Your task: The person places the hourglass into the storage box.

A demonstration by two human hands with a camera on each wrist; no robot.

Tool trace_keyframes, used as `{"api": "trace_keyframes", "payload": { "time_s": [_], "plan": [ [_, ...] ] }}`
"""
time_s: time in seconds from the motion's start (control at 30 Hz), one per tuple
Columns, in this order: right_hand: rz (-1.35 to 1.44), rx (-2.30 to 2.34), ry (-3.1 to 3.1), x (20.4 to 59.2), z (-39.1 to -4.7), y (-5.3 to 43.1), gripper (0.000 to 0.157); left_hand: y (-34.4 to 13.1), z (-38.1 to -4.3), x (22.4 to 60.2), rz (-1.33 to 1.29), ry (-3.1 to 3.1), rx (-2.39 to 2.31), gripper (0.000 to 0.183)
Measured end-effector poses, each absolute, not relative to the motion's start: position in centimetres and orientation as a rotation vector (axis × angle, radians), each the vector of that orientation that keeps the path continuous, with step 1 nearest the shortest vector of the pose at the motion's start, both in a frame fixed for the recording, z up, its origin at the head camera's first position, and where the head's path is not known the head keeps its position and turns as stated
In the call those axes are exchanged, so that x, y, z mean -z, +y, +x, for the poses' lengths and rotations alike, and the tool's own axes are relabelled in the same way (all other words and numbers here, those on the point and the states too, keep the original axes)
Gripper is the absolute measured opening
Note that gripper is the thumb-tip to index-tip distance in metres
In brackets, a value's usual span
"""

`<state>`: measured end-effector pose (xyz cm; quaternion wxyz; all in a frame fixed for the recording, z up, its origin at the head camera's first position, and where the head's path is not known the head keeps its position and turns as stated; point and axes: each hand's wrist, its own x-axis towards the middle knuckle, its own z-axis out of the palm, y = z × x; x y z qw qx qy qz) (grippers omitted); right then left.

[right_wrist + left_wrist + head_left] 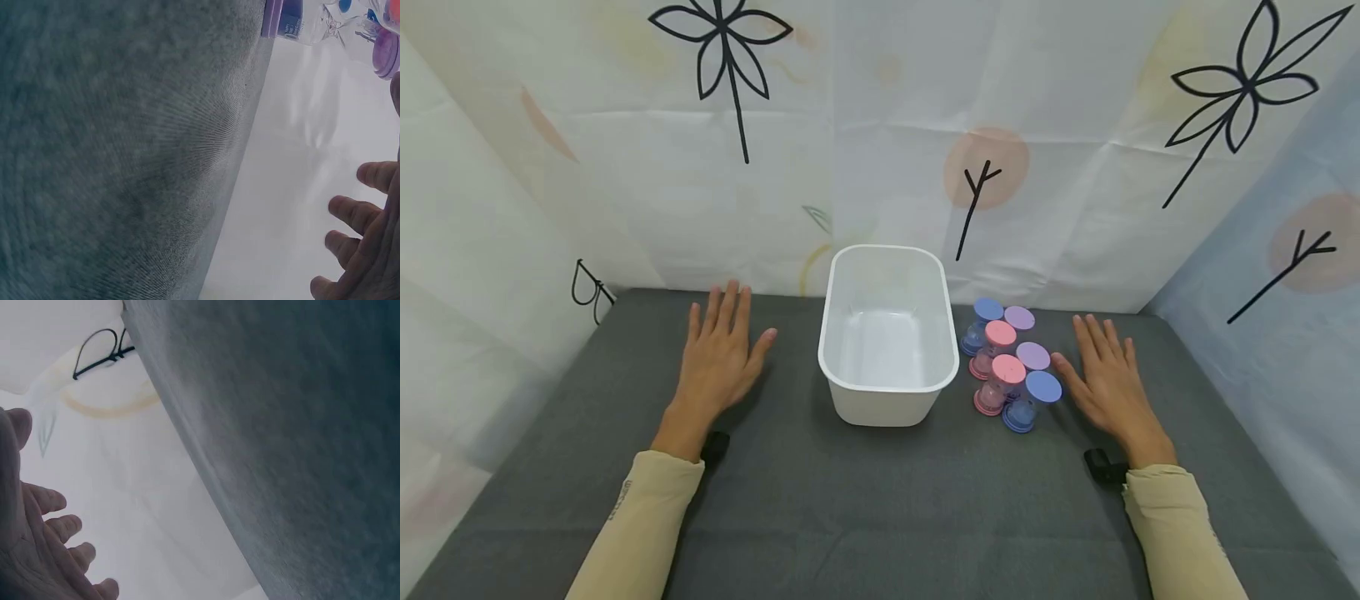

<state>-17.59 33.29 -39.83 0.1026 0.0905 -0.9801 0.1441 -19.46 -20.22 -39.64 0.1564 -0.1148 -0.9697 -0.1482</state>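
Observation:
My left hand (717,358) is held palm down over the left part of the grey table, fingers straight and thumb spread, holding nothing. To its right stands a white plastic bin (887,408), with nothing inside. Just right of the bin several sand timers stand upright in a close group, with pink (1008,369), blue (1043,386) and purple (1033,356) ends. Beside them my right hand (1108,387) is stretched out flat, its thumb tip near a purple cap. In the right wrist view a purple-ended sand timer (294,22) shows its clear waisted body.
The grey cloth-covered table (850,517) ends at a white fabric backdrop (880,183) printed with leaves and flowers. More fabric (1285,350) closes off the right side, and a pale sheet (475,292) the left.

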Motion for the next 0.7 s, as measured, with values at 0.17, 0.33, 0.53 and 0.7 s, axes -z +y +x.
{"api": "trace_keyframes", "payload": {
  "time_s": [0.17, 0.33, 0.53, 0.7],
  "plan": [
    [0.212, -0.578, -2.918, 39.3, -17.4, 32.9, 0.078, -19.2, -19.3, 39.1, -0.39, -2.703, 0.639, 0.075],
    [0.183, -0.759, -2.918, 38.7, -17.2, 32.6, 0.073, -17.6, -18.5, 37.9, -0.472, -2.643, 0.913, 0.076],
    [0.178, -0.885, -2.864, 38.3, -16.8, 32.3, 0.062, -15.5, -17.3, 36.5, -0.576, -2.613, 1.191, 0.075],
    [0.132, -0.939, -2.858, 37.8, -16.5, 32.0, 0.057, -14.3, -16.5, 36.1, -0.647, -2.616, 1.269, 0.08]
  ]
}}
